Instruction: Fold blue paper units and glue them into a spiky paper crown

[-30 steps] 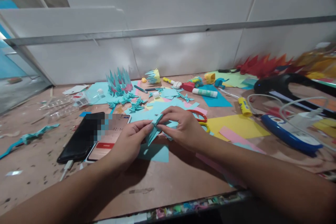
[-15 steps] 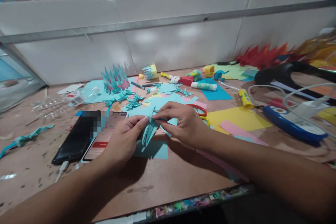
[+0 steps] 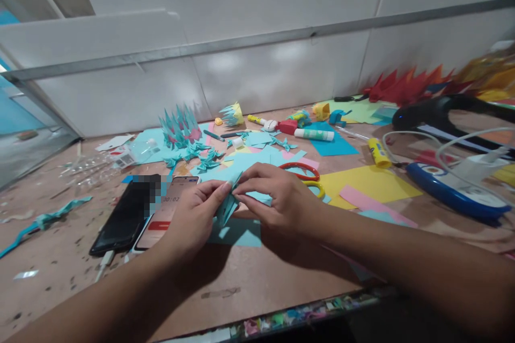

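Note:
Between my two hands is a folded piece of light-blue paper (image 3: 227,210), tilted above the table. My left hand (image 3: 197,214) pinches its left side, thumb on top. My right hand (image 3: 277,193) has thumb and fingertips closed on its right edge. Part of the paper is hidden behind the fingers. Just beyond my right hand lie scissors (image 3: 306,170) with red and yellow handles. Under my hands rests a flat light-blue sheet (image 3: 241,233). Several folded blue paper pieces (image 3: 209,159) lie beyond my left hand.
Left of my hands lie a black phone (image 3: 120,220) and a phone showing a timer (image 3: 155,233). A spiky blue paper model (image 3: 179,127) stands at the back. To the right are a yellow sheet (image 3: 370,186), a yellow glue stick (image 3: 379,153) and a blue-and-white power strip (image 3: 454,193).
The folded paper has turned between my hands, and less of its lower points shows. My right fingertips have shifted slightly down along its edge. The whole view has swung a little.

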Demonstrator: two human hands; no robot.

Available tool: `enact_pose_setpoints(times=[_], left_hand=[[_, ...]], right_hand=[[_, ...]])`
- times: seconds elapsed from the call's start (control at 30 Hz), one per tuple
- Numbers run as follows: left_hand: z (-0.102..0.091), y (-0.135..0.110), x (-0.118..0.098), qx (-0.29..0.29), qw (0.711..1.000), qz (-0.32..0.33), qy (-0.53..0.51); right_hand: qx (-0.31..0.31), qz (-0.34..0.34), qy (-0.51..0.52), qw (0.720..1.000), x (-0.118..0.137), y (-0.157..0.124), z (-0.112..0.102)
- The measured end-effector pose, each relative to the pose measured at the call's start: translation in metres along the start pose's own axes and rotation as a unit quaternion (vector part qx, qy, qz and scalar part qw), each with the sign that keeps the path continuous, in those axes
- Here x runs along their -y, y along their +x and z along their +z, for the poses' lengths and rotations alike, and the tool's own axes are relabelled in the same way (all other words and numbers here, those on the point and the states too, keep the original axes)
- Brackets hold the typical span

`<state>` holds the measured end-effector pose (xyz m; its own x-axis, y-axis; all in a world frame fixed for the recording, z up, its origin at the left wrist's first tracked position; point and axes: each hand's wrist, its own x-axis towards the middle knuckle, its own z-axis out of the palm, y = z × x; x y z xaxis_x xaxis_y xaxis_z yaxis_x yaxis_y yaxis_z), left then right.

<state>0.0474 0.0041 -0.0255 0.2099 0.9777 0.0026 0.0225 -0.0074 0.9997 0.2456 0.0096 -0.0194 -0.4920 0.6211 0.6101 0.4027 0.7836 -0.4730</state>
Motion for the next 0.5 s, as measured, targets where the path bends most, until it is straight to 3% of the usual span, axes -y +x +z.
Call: enact_pose_setpoints(times=[0.13,0.3,0.37,0.5], left_hand=[[0.001,-0.002,0.0,-0.017,0.999,-0.011,-0.03],[0.001,-0.002,0.001,-0.027,0.989,-0.033,-0.144],[0.001,-0.002,-0.001,-0.027,0.981,-0.041,-0.185],[0.002,-0.004,-0.005,-0.012,0.983,-0.053,-0.174]], right_hand=[[-0.037,0.094,0.186,0.977,0.001,0.0,0.001],[-0.041,0.203,0.412,0.887,-0.009,0.004,-0.002],[-0.032,0.212,0.446,0.869,-0.01,0.006,-0.002],[-0.017,0.228,0.444,0.866,-0.007,0.006,0.001]])
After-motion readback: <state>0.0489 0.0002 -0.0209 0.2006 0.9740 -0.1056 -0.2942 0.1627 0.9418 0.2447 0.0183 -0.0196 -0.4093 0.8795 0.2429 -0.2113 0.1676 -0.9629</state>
